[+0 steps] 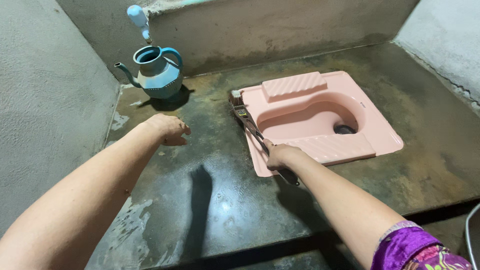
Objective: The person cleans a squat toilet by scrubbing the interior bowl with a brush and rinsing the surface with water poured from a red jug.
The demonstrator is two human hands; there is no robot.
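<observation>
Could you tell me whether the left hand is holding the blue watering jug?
No, the left hand hovers empty over the wet floor, apart from the blue jug that stands by the wall, while the right hand grips the brush.

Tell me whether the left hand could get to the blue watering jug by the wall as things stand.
Probably yes. The left hand is empty, hanging over the wet floor, and only bare floor lies between it and the blue jug. The right hand, busy with the brush at the pink pan's edge, does not cross that path.
</observation>
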